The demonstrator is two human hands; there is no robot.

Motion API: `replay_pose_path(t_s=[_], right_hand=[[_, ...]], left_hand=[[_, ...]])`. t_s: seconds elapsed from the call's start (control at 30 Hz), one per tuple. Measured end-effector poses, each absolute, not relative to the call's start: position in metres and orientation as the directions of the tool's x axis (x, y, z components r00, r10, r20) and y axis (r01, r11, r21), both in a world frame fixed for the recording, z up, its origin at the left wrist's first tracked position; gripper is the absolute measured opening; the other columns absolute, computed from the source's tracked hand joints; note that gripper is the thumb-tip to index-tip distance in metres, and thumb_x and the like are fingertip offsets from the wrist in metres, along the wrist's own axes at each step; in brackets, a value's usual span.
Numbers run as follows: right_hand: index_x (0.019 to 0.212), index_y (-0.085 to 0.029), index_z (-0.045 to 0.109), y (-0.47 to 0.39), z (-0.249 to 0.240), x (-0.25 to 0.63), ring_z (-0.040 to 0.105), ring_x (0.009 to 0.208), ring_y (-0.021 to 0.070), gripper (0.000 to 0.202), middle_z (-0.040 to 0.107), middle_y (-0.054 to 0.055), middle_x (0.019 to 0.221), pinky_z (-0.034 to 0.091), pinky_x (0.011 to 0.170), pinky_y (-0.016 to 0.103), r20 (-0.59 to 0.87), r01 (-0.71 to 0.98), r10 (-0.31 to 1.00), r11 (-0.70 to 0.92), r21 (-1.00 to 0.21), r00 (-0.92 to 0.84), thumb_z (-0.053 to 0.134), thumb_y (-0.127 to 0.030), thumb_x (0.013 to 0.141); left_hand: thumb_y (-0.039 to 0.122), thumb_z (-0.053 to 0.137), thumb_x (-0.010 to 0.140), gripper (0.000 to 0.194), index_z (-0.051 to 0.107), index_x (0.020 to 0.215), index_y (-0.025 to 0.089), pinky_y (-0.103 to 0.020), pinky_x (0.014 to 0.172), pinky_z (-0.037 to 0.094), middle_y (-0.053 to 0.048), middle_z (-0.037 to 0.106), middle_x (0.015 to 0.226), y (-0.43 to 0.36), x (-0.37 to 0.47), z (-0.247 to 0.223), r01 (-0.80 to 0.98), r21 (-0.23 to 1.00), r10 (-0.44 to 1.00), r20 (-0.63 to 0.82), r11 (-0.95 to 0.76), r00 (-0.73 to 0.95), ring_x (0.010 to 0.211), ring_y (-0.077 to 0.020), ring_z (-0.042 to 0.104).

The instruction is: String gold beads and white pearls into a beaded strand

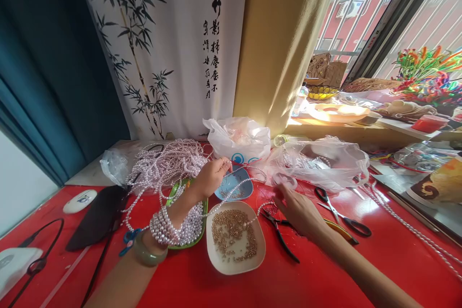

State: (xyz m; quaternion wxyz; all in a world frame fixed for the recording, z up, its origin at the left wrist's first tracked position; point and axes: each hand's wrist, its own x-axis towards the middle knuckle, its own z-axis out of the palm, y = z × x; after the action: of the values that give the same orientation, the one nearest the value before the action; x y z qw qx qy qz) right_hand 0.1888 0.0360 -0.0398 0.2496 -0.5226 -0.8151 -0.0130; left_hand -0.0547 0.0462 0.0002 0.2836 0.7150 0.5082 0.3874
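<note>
My left hand point(212, 178), with a jade bangle and pearl bracelets on its arm, is above the blue dish point(243, 184). Its fingers are pinched together near a strand of pearl beads point(236, 186); what lies between the fingertips is too small to tell. To the right, my right hand point(294, 207) reaches beside a pale pink spool point(284, 181), its fingers partly blurred. A cream dish point(236, 268) of gold beads stands between the arms. Behind my left wrist is a green tray point(200, 237) of pearl beads.
Black-handled pliers point(283, 240) and scissors point(337, 214) lie by my right arm. A heap of pearl strands point(166, 161) is at the back left. Plastic bags point(238, 142) stand behind the dishes. A black pouch point(97, 219) and white device point(80, 201) are at left.
</note>
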Motion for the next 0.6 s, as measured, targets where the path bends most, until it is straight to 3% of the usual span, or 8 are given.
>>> replay_pose_path(t_s=[0.03,0.1,0.17,0.37,0.43,0.5,0.6], right_hand=[[0.080,-0.017,0.057,0.024,-0.048,0.194,0.060,0.060,0.0186,0.017,0.064,0.005,0.070,0.045,0.053,0.028,0.395,0.870,0.852,0.447,-0.209,-0.343,0.046,-0.031,0.079],[0.092,-0.014,0.057,0.002,-0.068,0.205,0.058,0.087,0.0266,0.031,0.063,0.012,0.092,0.046,0.071,0.037,0.371,0.896,0.837,0.444,-0.032,-0.402,0.048,-0.040,0.077],[0.102,-0.012,0.055,-0.013,-0.087,0.212,0.054,0.098,0.0299,0.045,0.059,0.016,0.105,0.044,0.079,0.042,0.385,0.886,0.806,0.455,0.083,-0.450,0.048,-0.048,0.076],[0.105,-0.011,0.056,-0.014,-0.104,0.214,0.056,0.092,0.0293,0.035,0.061,0.017,0.098,0.047,0.077,0.042,0.450,0.868,0.743,0.448,0.216,-0.495,0.042,-0.033,0.082],[0.106,-0.012,0.055,-0.009,-0.094,0.216,0.056,0.091,0.0286,0.034,0.061,0.016,0.096,0.047,0.076,0.042,0.476,0.871,0.736,0.464,0.165,-0.482,0.041,-0.029,0.082],[0.108,-0.012,0.054,-0.004,-0.080,0.219,0.056,0.091,0.0287,0.035,0.060,0.016,0.096,0.046,0.078,0.043,0.510,0.867,0.737,0.498,0.035,-0.444,0.041,-0.030,0.081],[0.111,-0.015,0.051,0.003,-0.059,0.226,0.055,0.095,0.0294,0.037,0.058,0.016,0.103,0.045,0.078,0.045,0.531,0.825,0.807,0.470,-0.313,-0.258,0.036,-0.033,0.082]], left_hand=[[0.036,0.031,0.084,0.029,0.048,0.070,0.017,-0.023,0.045,0.025,0.005,0.032,0.048,0.046,-0.055,0.000,0.507,0.800,0.947,0.263,-0.320,0.184,0.045,-0.0099,0.032],[0.036,0.030,0.084,0.030,0.048,0.069,0.017,-0.023,0.045,0.025,0.005,0.032,0.048,0.046,-0.054,0.000,0.508,0.800,0.948,0.263,-0.319,0.182,0.045,-0.0100,0.031],[0.035,0.030,0.084,0.030,0.048,0.069,0.017,-0.023,0.045,0.025,0.004,0.032,0.049,0.046,-0.053,0.001,0.508,0.801,0.948,0.265,-0.318,0.175,0.046,-0.0100,0.031],[0.037,0.029,0.085,0.031,0.048,0.071,0.017,-0.023,0.046,0.026,0.004,0.033,0.051,0.043,-0.053,0.003,0.468,0.817,0.941,0.288,-0.337,0.175,0.047,-0.0098,0.032],[0.037,0.029,0.085,0.031,0.048,0.072,0.017,-0.023,0.047,0.027,0.004,0.033,0.052,0.042,-0.054,0.005,0.454,0.819,0.936,0.301,-0.351,0.182,0.049,-0.0098,0.033],[0.037,0.028,0.086,0.031,0.048,0.072,0.017,-0.023,0.048,0.028,0.004,0.035,0.054,0.040,-0.053,0.007,0.453,0.814,0.931,0.311,-0.365,0.191,0.050,-0.0099,0.034],[0.037,0.028,0.086,0.031,0.048,0.073,0.017,-0.023,0.050,0.029,0.003,0.037,0.057,0.038,-0.052,0.009,0.455,0.806,0.925,0.329,-0.379,0.188,0.052,-0.0100,0.035]])
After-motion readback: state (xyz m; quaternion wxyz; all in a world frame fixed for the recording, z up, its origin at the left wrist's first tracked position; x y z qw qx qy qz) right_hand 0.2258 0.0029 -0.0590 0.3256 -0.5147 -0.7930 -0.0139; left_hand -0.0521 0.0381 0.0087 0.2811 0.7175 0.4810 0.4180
